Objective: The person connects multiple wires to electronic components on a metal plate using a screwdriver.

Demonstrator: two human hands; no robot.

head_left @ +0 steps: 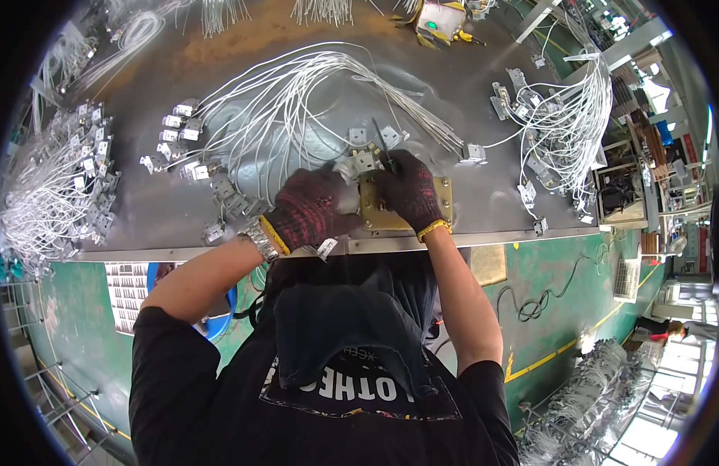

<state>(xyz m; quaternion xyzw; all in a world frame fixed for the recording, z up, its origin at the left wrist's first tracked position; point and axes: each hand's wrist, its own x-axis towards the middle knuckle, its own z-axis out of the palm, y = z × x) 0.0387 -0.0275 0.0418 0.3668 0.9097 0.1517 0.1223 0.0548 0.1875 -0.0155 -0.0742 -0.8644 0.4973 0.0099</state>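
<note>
Both hands wear dark red and black knit gloves with yellow cuffs. My left hand (306, 206) is closed at the near edge of the metal table, its fingertips on a small metal bracket (364, 161) with white wire. My right hand (410, 190) is closed round a thin dark tool (379, 133) whose tip points away from me; its grip is hidden in the glove. Beneath and beside the right hand lies a brass-coloured plate fixture (390, 220) with bolts. A long bundle of white wires (297, 78) arcs across the table beyond my hands, with metal brackets (177, 128) at its left end.
A large heap of wired brackets (64, 186) lies at the table's left, another wire bundle (569, 116) at its right. Loose brackets (231, 198) rest near my left hand. The table's front edge (530, 236) runs before me. A dark cable (534, 307) coils on the green floor.
</note>
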